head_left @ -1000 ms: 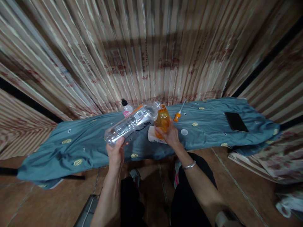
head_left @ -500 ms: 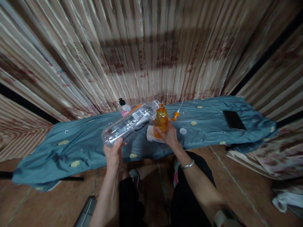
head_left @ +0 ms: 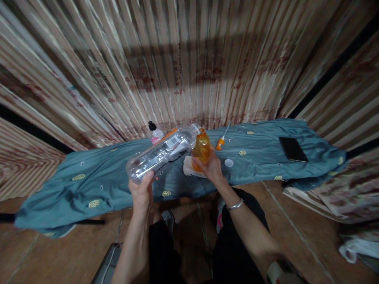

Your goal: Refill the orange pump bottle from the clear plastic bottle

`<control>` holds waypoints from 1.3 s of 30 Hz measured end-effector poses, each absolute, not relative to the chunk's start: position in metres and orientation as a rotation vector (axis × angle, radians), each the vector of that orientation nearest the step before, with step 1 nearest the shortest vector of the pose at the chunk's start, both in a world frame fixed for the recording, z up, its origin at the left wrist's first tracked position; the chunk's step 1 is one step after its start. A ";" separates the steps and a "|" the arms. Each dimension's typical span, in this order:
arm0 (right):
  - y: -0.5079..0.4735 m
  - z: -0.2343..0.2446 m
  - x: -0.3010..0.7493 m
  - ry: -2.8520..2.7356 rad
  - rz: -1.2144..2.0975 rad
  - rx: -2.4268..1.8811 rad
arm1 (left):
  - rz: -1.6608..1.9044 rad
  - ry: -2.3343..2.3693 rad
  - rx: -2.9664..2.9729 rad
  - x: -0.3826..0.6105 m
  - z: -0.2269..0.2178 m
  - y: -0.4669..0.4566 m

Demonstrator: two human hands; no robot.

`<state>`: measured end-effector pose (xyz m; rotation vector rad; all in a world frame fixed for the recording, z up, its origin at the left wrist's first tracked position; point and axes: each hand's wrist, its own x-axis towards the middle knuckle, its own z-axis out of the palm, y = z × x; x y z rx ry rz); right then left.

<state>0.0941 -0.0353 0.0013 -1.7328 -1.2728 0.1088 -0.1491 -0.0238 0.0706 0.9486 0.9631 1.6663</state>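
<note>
My left hand (head_left: 142, 192) is closed round the base of a large clear plastic bottle (head_left: 161, 155) with a silver label. The bottle leans to the right, its mouth at the open neck of an orange see-through bottle (head_left: 201, 148). My right hand (head_left: 211, 165) grips that orange bottle, which is nearly upright over a folded white cloth (head_left: 189, 166). Whether liquid is flowing between the two cannot be made out. Behind them lies an orange pump top (head_left: 220, 144) with a thin tube. A white round cap (head_left: 229, 163) rests right of my right hand.
A small clear bottle with a black cap (head_left: 152, 126) stands behind the large bottle. Towards the right end of the long blue-green covered table (head_left: 254, 157) lies a dark flat phone or tablet (head_left: 293, 149). A striped curtain (head_left: 189, 71) hangs close behind.
Both hands and both bottles keep nearly the same pose. The large bottle's mouth has shifted very slightly; its tilt looks the same.
</note>
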 end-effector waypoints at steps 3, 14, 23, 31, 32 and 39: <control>-0.035 0.001 0.094 -1.261 0.113 -1.740 | 1.669 0.970 0.949 -0.149 0.072 -0.025; -0.036 0.003 0.095 -1.259 0.140 -1.725 | 1.674 0.997 0.962 -0.150 0.069 -0.024; -0.035 0.003 0.093 -1.237 0.130 -1.754 | 1.694 0.965 0.947 -0.149 0.073 -0.025; -0.036 0.004 0.093 -1.215 0.161 -1.738 | 1.685 0.976 0.965 -0.148 0.073 -0.026; -0.036 0.005 0.093 -1.213 0.159 -1.739 | 1.687 0.973 0.969 -0.149 0.073 -0.026; -0.036 0.004 0.094 -1.228 0.159 -1.729 | 1.689 0.978 0.960 -0.149 0.069 -0.023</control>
